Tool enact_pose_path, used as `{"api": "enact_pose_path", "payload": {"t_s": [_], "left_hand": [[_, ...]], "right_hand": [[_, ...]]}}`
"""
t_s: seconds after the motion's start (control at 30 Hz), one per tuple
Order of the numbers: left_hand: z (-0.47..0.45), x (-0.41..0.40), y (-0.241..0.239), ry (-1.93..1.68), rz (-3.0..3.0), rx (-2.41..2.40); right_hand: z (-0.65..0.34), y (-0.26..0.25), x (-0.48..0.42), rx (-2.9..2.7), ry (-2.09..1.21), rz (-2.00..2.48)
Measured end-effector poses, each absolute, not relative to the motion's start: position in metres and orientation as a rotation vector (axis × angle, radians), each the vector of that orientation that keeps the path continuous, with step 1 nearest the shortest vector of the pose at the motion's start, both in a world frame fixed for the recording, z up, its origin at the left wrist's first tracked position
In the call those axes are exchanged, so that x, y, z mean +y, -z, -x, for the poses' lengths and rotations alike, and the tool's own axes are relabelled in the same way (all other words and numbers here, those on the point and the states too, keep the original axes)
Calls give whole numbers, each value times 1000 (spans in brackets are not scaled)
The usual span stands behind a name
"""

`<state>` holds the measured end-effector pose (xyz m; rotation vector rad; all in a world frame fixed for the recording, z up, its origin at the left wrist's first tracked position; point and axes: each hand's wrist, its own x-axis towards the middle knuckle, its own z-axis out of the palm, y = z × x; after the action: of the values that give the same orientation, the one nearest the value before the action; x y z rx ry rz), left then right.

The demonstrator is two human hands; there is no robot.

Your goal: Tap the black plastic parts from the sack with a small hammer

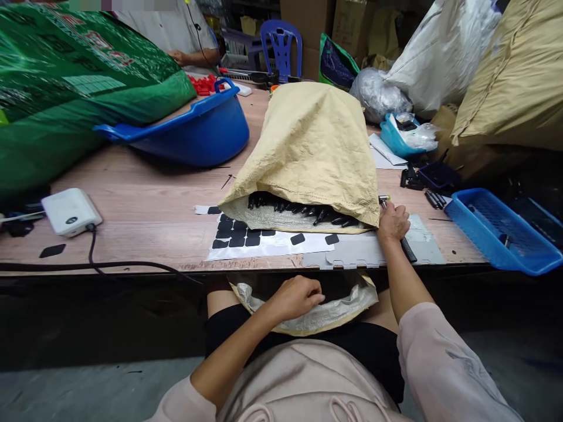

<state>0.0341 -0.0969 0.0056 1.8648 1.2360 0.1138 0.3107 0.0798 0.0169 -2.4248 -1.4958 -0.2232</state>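
On the table a big tan woven sack [316, 140] lies with its mouth toward me, and many thin black pieces [308, 210] show inside. My right hand [393, 223] is by the sack's right front corner, fingers curled over a tool. The tool's black ribbed handle [408, 249] sticks out below the hand and a metal end above it. My left hand [299, 296] is above a second open sack [316, 322] on my lap, its fingers bent in; what they hold, if anything, is hidden. Under the tan sack's mouth lies a white sheet with black rounded stickers [237, 233].
A blue basin [197, 132] and a green bag [79, 82] stand at the left, near a white box [71, 212] with a black cable. At the right are a blue basket [505, 231] and a teal bowl [407, 133]. Another person's hand [180, 57] shows behind.
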Motion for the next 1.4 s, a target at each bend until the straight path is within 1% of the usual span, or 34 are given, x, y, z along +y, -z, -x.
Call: {"api": "enact_pose_path", "payload": {"t_s": [0.07, 0.13, 0.2, 0.33, 0.47, 0.63, 0.73, 0.87, 1.07, 1.27, 1.4], "left_hand": [[-23, -75, -30, -335, -1819, 1172], [-13, -43, -47, -589, -1798, 1376], [-5, -7, -56, -703, -1815, 1605], [-10, 53, -58, -695, -1962, 1689], [-24, 94, -59, -696, -2121, 1582], [-25, 129, -62, -607, -2200, 1416], [-26, 140, -58, -687, -2272, 1384], [-30, 155, -47, -830, -2305, 1489], [-22, 166, -39, -904, -2285, 1416], [-21, 121, -39, -1001, -2253, 1425], [-29, 80, -39, -1181, -2146, 1670]], "right_hand": [[-310, -17, 80, -1494, 232, 2419], [-310, -16, 80, -1498, 236, 2409], [-311, -16, 80, -1504, 235, 2406], [-312, -14, 81, -1518, 251, 2393], [-313, -11, 81, -1524, 270, 2373], [-311, -12, 79, -1549, 262, 2381], [-309, -14, 77, -1564, 250, 2393], [-308, -15, 76, -1576, 227, 2413], [-308, -15, 76, -1589, 232, 2410], [-309, -15, 78, -1568, 238, 2419], [-308, -17, 79, -1565, 235, 2417]]}}
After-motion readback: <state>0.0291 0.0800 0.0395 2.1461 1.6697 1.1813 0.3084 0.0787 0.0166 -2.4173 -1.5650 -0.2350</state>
